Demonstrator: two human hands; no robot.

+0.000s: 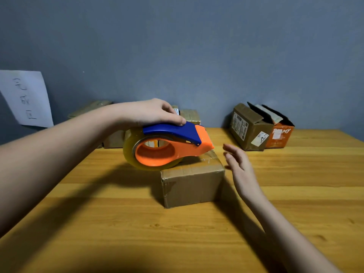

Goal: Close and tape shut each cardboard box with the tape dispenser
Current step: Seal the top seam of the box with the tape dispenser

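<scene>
Two open boxes [262, 127] waiting behind closed box [192, 180], left hand [149, 113] gripping tape dispenser [167, 146] above it, right hand [238, 166] relaxed beside.

A wooden table [118, 223] stands against a grey-blue wall [197, 46]; a paper sheet [27, 97], perhaps handwritten, hangs there.

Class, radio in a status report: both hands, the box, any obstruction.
Left hand grips tape dispenser over closed box. Right hand open beside box, not touching. Two open boxes wait behind. Nothing obstructing.
</scene>
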